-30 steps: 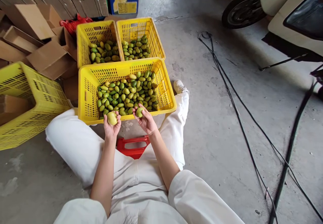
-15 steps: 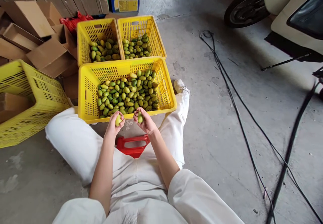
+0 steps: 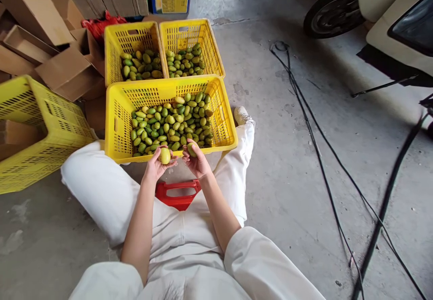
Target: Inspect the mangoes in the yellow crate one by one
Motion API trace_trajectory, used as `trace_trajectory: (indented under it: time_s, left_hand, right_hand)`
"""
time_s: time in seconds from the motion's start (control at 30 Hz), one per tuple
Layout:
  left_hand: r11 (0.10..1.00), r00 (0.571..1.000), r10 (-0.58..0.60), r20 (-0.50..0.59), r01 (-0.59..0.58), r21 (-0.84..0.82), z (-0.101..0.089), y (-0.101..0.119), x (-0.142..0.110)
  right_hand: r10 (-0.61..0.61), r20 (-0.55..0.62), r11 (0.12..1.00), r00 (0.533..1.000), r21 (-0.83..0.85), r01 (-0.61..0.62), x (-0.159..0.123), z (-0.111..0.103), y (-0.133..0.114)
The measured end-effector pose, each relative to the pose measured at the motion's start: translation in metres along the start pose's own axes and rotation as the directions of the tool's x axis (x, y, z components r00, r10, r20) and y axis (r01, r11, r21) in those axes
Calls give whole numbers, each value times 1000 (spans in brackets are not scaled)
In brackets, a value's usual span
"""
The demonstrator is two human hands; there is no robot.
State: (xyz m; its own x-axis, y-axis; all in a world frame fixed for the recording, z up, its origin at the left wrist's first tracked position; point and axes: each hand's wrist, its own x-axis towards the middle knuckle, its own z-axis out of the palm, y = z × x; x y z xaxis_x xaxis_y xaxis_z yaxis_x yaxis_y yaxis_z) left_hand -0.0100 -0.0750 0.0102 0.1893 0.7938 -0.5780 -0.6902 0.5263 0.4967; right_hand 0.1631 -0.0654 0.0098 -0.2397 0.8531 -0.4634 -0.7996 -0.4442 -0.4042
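My left hand (image 3: 159, 161) holds a yellow-green oval fruit (image 3: 164, 156), with the thumb and fingers around its sides. A greener oval fruit (image 3: 192, 150) is gripped in my right hand (image 3: 197, 159). Both hands are just over the near rim of a yellow plastic crate (image 3: 117, 93), a small gap apart. Inside that crate lie many similar fruits (image 3: 171, 122), from dark green to yellow. Their exact kind is not certain; they look like small mangoes.
Two more yellow crates (image 3: 131, 33) with similar fruit stand behind. At left are a tilted yellow crate (image 3: 64, 122) and loose cardboard boxes (image 3: 67, 72). A red plastic stool (image 3: 178, 184) shows between my legs. Black cables (image 3: 313, 135) and a parked vehicle (image 3: 389, 25) are at right.
My left hand has turned and opened up a little, showing more of its fruit. My right hand has tilted its fruit and shifted slightly right. The view has moved slightly.
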Motion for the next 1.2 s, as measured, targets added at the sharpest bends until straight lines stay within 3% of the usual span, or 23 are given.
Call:
trace_trajectory:
  time_s: [0.23,0.37,0.57,0.73,0.83,0.93,1.03,1.2]
  left_hand:
    - [993,990,115,83,-116,11,-4,-4,3]
    - [987,987,159,23,-159,-20,-4,-3,6]
    - [979,983,141,-118,-156,-131,1,-1,6]
    - [969,960,182,-212,-212,-125,-3,-7,13]
    - [954,934,238,-267,-277,-119,-9,-10,18]
    - [940,933,275,-232,-312,-139,-13,-10,20]
    - [933,941,283,-187,-315,-173,-13,-9,19]
    - [929,954,195,-229,-255,-268,-8,-5,12]
  right_hand:
    - [-54,-51,996,997,71,58,0,-1,-4]
    - [-66,-18,991,998,118,68,1,-1,-6]
    - [-90,-53,995,995,46,93,4,-7,-1]
    - [-35,-15,997,999,71,36,3,-7,-1]
    - [76,5,993,997,86,-76,2,-7,-3]
    - [173,-20,985,985,16,-173,1,-6,-3]
    - [122,-17,993,992,-8,-122,2,-3,0]
    - [135,77,991,988,8,-136,2,-2,0]
